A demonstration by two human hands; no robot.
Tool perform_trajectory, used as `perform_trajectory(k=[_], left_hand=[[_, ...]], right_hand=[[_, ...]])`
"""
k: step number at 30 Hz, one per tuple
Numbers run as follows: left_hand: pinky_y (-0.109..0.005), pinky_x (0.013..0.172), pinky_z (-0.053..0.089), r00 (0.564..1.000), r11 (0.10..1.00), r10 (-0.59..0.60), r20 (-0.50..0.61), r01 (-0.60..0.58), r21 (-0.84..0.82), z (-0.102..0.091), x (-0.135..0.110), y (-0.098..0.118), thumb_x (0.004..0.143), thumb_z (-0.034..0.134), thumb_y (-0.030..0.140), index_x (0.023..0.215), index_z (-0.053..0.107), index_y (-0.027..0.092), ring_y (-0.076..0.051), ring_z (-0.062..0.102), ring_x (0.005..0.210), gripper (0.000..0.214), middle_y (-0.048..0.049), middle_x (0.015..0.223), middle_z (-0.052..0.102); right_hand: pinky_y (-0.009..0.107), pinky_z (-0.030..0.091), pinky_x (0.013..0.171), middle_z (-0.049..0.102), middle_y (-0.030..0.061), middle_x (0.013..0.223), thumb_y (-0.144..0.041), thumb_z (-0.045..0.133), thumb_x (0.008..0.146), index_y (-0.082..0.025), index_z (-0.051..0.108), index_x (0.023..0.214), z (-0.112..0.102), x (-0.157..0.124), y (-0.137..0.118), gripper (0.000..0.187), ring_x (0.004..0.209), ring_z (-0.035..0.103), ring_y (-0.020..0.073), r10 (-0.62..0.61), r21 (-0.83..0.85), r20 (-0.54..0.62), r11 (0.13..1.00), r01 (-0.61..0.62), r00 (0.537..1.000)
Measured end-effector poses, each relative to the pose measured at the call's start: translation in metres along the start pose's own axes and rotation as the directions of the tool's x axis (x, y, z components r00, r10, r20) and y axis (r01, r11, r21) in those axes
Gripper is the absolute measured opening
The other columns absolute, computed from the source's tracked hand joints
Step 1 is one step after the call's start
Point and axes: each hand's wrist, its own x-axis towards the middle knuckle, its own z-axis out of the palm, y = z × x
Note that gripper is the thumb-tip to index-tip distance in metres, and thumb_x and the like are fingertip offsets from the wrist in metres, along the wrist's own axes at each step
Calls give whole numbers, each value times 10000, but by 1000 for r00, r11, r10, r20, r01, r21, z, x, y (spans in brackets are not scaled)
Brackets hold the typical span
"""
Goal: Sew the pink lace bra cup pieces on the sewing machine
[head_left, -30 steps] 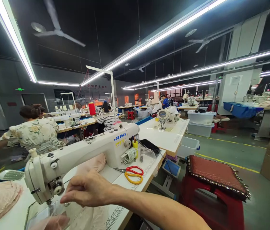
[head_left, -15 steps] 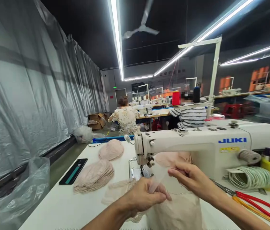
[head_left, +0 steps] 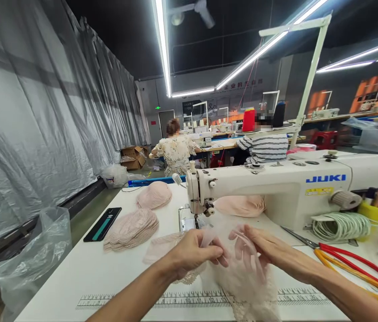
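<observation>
My left hand (head_left: pixel 192 252) is closed in a pinch on a sheer pale-pink fabric piece (head_left: pixel 239 277) just in front of the needle of a white JUKI sewing machine (head_left: pixel 286 183). Beside it, my right hand (head_left: pixel 259 248) has its fingers tucked under the same sheer piece and grips it. The fabric hangs down over the table's ruler strip (head_left: pixel 125 300). Another pale lace piece (head_left: pixel 160 248) lies under my left hand.
Stacks of pink cups (head_left: pixel 132 228) (head_left: pixel 154 195) and a black phone (head_left: pixel 102 224) lie to the left. Red and yellow scissors (head_left: pixel 350 264), a cord coil (head_left: pixel 339 226) and a yellow cup (head_left: pixel 374 213) sit at the right. Two people work at machines behind. A plastic bag (head_left: pixel 24 250) hangs at the left edge.
The camera swung left from the workshop aisle to the machine. My left hand came into view, and both hands moved together onto the sheer fabric and lowered it toward the table.
</observation>
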Motion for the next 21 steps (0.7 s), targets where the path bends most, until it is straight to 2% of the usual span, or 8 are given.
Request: perform_trajectory(k=[2, 5, 9, 12, 14, 16, 18, 21], left_hand=[[-235, 648, 433, 999, 1000, -5, 37, 6, -20, -4, -4, 0, 626, 594, 214, 709, 670, 95, -127, 576, 641, 164, -42, 654, 641], [-236, 578, 452, 996, 999, -18, 92, 22, -44, -8, -13, -1, 642, 608, 232, 747, 688, 73, -140, 586, 602, 206, -73, 657, 649], [-197, 467, 428, 981, 991, 7, 194, 19, -133, -13, -34, -1, 693, 643, 273, 787, 696, 63, -153, 614, 555, 236, -77, 615, 628], [-172, 426, 402, 966, 983, 29, 259, 20, -183, -16, -50, -2, 723, 657, 284, 781, 693, 77, -152, 633, 550, 218, -107, 715, 665], [-166, 434, 410, 961, 985, -3, 276, 51, -167, -17, -57, -3, 712, 668, 267, 764, 686, 86, -147, 645, 577, 189, -141, 857, 691], [-162, 449, 421, 965, 987, -42, 260, 80, -138, -16, -60, -6, 701, 658, 233, 772, 687, 91, -139, 650, 597, 162, -148, 937, 691], [-158, 439, 412, 971, 988, -66, 228, 95, -119, -12, -58, -10, 697, 619, 212, 792, 693, 88, -132, 643, 576, 173, -129, 867, 699], [-159, 405, 386, 972, 985, -110, 208, 135, -109, -4, -50, -16, 683, 565, 224, 704, 673, 85, -117, 600, 489, 177, -77, 656, 667]], right_hand=[[279, 476, 490, 605, 55, 734, -671, 141, 911, -200, 552, 841, 2, -9, 14, 628, 542, 578, 161, 40, -53, 58, 998, -37, 998], [311, 472, 603, 566, 45, 697, -601, 286, 917, -213, 542, 691, 5, -17, 29, 517, 653, 566, 195, -15, -219, 85, 975, 34, 996], [319, 427, 687, 574, 44, 879, -306, 571, 800, -247, 647, 846, 2, -19, 42, 106, 752, 562, 207, -101, -418, 98, 899, 133, 990], [290, 435, 701, 591, 38, 965, -102, 585, 653, -288, 677, 899, -9, -12, 49, 322, 825, 591, 207, -149, -464, 141, 863, 198, 979], [304, 439, 755, 617, 34, 1001, -52, 510, 644, -306, 690, 889, -18, -3, 51, 396, 884, 599, 211, -192, -473, 160, 846, 246, 968], [370, 423, 842, 651, 43, 993, -60, 456, 691, -288, 698, 810, -25, 6, 50, 353, 933, 594, 240, -233, -481, 141, 833, 272, 962], [469, 359, 945, 670, 70, 1012, -118, 433, 766, -258, 692, 755, -25, 10, 46, 295, 1022, 562, 289, -264, -471, 95, 838, 277, 960], [488, 361, 976, 643, 121, 1125, -302, 360, 917, -228, 660, 1007, -6, 4, 35, 322, 1087, 547, 292, -265, -380, 36, 888, 259, 963]])
